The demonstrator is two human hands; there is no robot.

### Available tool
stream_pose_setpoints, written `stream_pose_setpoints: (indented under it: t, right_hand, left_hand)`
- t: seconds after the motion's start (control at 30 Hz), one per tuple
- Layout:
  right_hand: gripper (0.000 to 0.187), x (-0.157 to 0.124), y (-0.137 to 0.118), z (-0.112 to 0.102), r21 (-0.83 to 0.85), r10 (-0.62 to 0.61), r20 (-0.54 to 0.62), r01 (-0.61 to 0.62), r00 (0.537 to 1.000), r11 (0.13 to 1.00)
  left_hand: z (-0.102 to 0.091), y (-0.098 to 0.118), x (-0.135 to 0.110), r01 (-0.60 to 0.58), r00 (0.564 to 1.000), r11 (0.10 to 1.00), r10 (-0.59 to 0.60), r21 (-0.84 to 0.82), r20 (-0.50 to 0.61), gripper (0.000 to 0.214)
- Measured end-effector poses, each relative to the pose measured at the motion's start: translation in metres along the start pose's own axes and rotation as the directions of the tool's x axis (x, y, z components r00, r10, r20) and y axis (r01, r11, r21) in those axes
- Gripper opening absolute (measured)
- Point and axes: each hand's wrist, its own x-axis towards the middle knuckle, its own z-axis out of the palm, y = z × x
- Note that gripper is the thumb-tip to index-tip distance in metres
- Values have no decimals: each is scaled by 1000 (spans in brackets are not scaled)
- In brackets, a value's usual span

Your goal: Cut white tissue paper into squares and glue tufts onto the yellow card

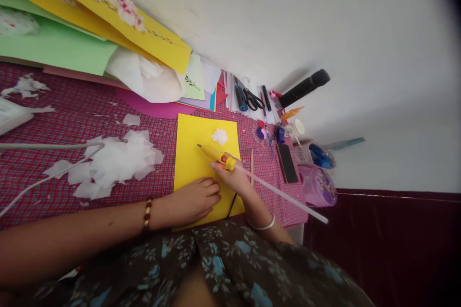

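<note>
A yellow sheet of paper [190, 153] lies on the checked cloth in front of me. My right hand [235, 175] is closed round a yellow hot glue gun [216, 154], with a long whitish glue stick [284, 194] sticking out of its back end. The gun's tip hovers above or rests on the sheet; I cannot tell which. Just beyond it, a small crumpled white paper tuft [219, 136] sits on the sheet. My left hand [200, 200] lies flat on the lower part of the sheet, fingers stretched and holding nothing.
White paper pieces [115, 163] are heaped at left, with a white cable [46, 146] across them. Decorated yellow cards [158, 41] lean at the back. Scissors [253, 98] lie by the wall. A pencil [252, 165], phone [287, 163] and pink tub [313, 187] are on the right.
</note>
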Motion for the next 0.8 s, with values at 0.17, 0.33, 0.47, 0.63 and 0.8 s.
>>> stream_pose_setpoints:
  t: [0.17, 0.33, 0.47, 0.63, 0.8]
  right_hand:
    - [33, 3, 7, 5, -9, 30, -6, -30, 1000, 1000]
    - [33, 0, 9, 4, -19, 22, -16, -23, 1000, 1000]
    - [32, -6, 11, 1, -4, 60, -33, -61, 998, 998]
    - [31, -8, 5, -12, -35, 44, 45, -42, 998, 998]
    - [27, 0, -16, -22, -123, 3, 179, 19, 984, 992]
  left_hand:
    - [0, 0, 1, -6, 1000, 1000, 6, -5, -10, 16]
    - [0, 0, 1, -7, 1000, 1000, 7, -1, -3, 16]
    - [-4, 0, 1, -13, 1000, 1000, 13, -5, -2, 17]
    - [-2, -3, 1, -16, 1000, 1000, 16, 2, -7, 15]
    - [-20, 6, -2, -114, 991, 993, 115, 19, -61, 18]
